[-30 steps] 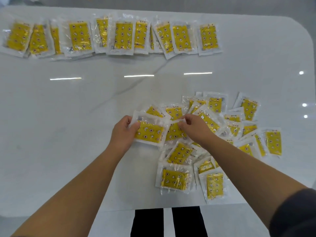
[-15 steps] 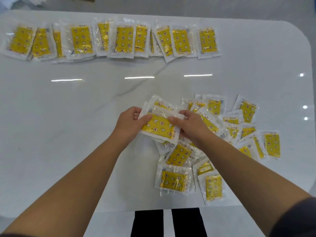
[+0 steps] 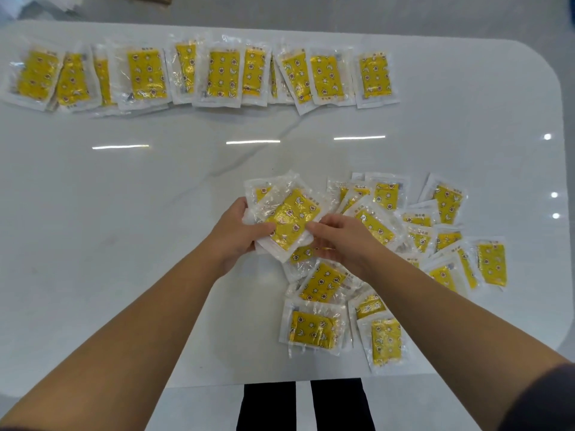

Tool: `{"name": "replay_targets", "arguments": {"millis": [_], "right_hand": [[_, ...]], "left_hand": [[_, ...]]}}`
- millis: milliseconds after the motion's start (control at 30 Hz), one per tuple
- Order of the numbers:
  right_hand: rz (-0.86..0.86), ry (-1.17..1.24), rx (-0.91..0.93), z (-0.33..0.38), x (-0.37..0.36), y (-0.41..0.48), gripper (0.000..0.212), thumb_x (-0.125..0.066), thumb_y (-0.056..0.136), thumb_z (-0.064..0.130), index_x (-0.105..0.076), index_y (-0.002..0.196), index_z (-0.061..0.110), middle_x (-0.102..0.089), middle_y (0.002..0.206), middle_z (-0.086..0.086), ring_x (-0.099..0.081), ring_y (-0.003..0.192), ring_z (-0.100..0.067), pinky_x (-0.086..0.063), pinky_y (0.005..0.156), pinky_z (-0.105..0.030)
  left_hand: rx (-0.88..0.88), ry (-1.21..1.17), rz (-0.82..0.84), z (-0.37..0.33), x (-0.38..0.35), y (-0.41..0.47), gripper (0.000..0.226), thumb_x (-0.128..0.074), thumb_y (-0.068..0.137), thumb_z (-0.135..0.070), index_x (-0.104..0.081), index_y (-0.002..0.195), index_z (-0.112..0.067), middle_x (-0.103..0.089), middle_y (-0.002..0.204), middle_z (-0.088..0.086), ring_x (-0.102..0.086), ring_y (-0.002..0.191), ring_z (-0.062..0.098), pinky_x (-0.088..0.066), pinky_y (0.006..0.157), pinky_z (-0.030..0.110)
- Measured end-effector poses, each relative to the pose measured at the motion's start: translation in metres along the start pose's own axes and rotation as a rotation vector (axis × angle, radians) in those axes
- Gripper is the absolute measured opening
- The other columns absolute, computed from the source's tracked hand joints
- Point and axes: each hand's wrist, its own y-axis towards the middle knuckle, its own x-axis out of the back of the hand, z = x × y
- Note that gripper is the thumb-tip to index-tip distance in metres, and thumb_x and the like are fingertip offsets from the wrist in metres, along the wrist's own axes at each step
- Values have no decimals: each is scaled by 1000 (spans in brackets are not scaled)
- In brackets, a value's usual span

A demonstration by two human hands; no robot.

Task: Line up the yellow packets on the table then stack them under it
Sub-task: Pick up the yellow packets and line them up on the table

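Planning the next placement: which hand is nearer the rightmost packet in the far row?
Right. Both hands grip the held packets; the right hand lies nearer, almost directly this side of the rightmost packet, while the left hand is further off to its left.

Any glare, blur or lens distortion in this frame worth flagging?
Head view: light streaks and bright dots glare off the glossy table; the wide lens bows its far edge; the held packets glint through clear wrap in the left hand and right hand, yet patterns read sharp.
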Motion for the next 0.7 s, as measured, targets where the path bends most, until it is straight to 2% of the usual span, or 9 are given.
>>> {"name": "replay_targets", "arguments": {"millis": [100, 233, 333, 433, 500, 567, 600, 667, 700], "right_hand": [[-105, 27, 68, 2, -2, 4, 10, -69, 89, 18, -66, 92, 9, -62, 75, -3, -58, 64, -14, -53, 59, -23], [-66, 22, 50, 7, -6, 11, 19, -61, 94, 26, -59, 106, 11, -71, 99, -8, -71, 82, -20, -58, 68, -31], [-39, -141, 58, 5, -5, 12, 37, -69, 87, 37, -60, 115, 15, -68, 112, -6, -68, 99, -21, -57, 84, -40], [-11, -220, 65, 4, -1, 11, 25, -73, 84, 33, -68, 104, 19, -72, 104, 0, -68, 95, -16, -54, 78, -32], [-35, -183, 55, 4, 4, 12, 26, -76, 82, 27, -69, 104, 15, -74, 99, -2, -70, 93, -22, -57, 82, -39], [-85, -168, 65, 4, 11, 14, 24, -76, 81, 25, -69, 101, 14, -74, 97, -5, -70, 92, -25, -56, 82, -43], [-106, -157, 69, 4, 16, 15, 19, -76, 82, 23, -68, 98, 15, -73, 94, -4, -70, 88, -23, -57, 77, -40], [-128, -95, 70, 5, 27, 16, 10, -72, 86, 17, -65, 93, 18, -71, 86, 0, -69, 75, -12, -53, 62, -26], [-132, -59, 69, 6, 33, 16, 9, -69, 87, 14, -65, 94, 17, -71, 85, 0, -69, 71, -10, -53, 59, -23]], "left_hand": [[-2, 212, 118, -1, 0, -2, 54, -71, 81, 0, -52, 125, -23, -68, 113, -1, -68, 100, 17, -57, 84, 34], [-31, 291, 156, 0, -4, 0, 59, -72, 80, 0, -52, 128, -28, -69, 113, -4, -67, 102, 15, -55, 87, 33], [-63, 321, 146, 1, -10, 1, 57, -74, 79, -3, -53, 125, -30, -68, 112, -4, -66, 101, 15, -55, 88, 35], [-92, 363, 154, 1, -21, 3, 54, -74, 81, -7, -52, 124, -29, -66, 113, -5, -66, 100, 13, -56, 86, 33], [-100, 406, 172, 2, -26, 7, 45, -73, 83, -13, -54, 120, -28, -66, 111, -5, -65, 98, 12, -56, 84, 31], [-97, 422, 105, 6, -28, 13, 27, -69, 87, -23, -59, 113, -24, -66, 107, 0, -65, 96, 16, -55, 79, 32], [-100, 442, 10, 9, -27, 18, 23, -67, 88, -28, -60, 109, -22, -65, 105, 0, -64, 94, 17, -54, 75, 29], [-129, 603, -199, 18, -26, 27, 30, -69, 86, -33, -58, 111, -20, -61, 106, -3, -59, 94, 14, -45, 72, 21], [-141, 698, -239, 22, -27, 29, 44, -73, 82, -35, -54, 118, -19, -57, 111, -3, -55, 96, 13, -44, 75, 21]]}}
